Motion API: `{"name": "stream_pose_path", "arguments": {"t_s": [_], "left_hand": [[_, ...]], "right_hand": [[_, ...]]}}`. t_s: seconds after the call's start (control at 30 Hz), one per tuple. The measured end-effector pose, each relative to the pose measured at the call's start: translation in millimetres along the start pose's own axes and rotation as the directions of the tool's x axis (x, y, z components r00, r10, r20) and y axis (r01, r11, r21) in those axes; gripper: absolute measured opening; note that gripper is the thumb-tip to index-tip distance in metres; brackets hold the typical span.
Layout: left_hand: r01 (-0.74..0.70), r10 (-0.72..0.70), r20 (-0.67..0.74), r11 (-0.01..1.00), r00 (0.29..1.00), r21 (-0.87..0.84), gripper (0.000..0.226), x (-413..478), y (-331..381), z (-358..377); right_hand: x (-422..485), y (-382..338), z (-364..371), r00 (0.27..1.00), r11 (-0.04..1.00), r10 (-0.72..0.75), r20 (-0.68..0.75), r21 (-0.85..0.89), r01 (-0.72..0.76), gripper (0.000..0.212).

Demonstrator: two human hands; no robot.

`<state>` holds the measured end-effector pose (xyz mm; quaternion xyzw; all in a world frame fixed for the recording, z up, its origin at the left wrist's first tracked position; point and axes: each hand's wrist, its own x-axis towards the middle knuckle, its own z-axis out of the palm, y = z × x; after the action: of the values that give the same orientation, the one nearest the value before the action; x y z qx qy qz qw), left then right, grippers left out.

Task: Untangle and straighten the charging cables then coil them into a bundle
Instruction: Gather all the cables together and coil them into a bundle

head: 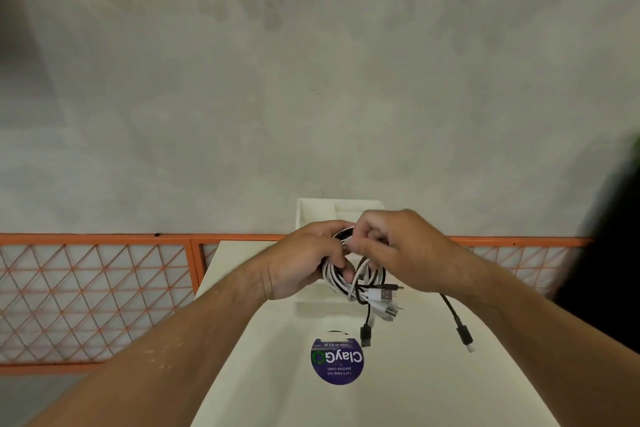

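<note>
A coil of black and white charging cables (360, 276) hangs in the air above the white table (415, 385). My left hand (304, 263) grips the coil's left side, fingers wrapped through the loops. My right hand (398, 246) pinches strands at the top right of the coil. Several plug ends dangle below: a white USB plug (384, 295), a black plug (366, 334) and another black cable end with a white tip (464, 340) hanging lower right.
A round purple sticker (337, 362) lies on the table under the cables. A white box (341, 213) stands behind my hands at the table's far end. An orange mesh railing (97, 298) runs left and right. A grey concrete floor lies beyond.
</note>
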<state>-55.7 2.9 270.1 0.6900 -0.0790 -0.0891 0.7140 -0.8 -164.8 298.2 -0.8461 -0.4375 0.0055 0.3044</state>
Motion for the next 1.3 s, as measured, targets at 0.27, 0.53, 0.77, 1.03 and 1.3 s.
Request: {"name": "stream_pose_path", "arguments": {"t_s": [0.27,0.53,0.77,1.03,1.3], "left_hand": [[0.008,-0.005,0.109,1.000,0.994,-0.027,0.046,-2.9,-7.2,16.7],[-0.051,0.036,0.052,0.941,0.998,0.335,0.020,-8.8,4.2,27.8],[-0.032,0.039,-0.096,0.997,0.995,0.065,0.027,-6.9,-2.0,23.9],[-0.140,0.091,-0.333,0.982,0.939,-0.125,0.030,6.1,-4.9,34.1],[-0.330,0.236,-0.632,0.943,0.738,-0.032,0.044,19.3,11.3,47.0]], "right_hand": [[6.7,1.1,18.3,0.963,0.999,0.035,-0.266,0.039,-0.026,0.015],[13.7,-1.0,11.9,0.925,0.992,-0.114,-0.362,-0.097,0.084,0.022],[-3.4,30.4,29.8,0.888,0.982,-0.041,-0.458,0.145,0.119,0.027],[-8.4,18.0,61.3,0.866,0.774,0.306,-0.396,0.633,0.016,0.034],[0.8,0.2,44.8,0.876,0.560,0.370,-0.309,0.827,0.055,0.033]]}}
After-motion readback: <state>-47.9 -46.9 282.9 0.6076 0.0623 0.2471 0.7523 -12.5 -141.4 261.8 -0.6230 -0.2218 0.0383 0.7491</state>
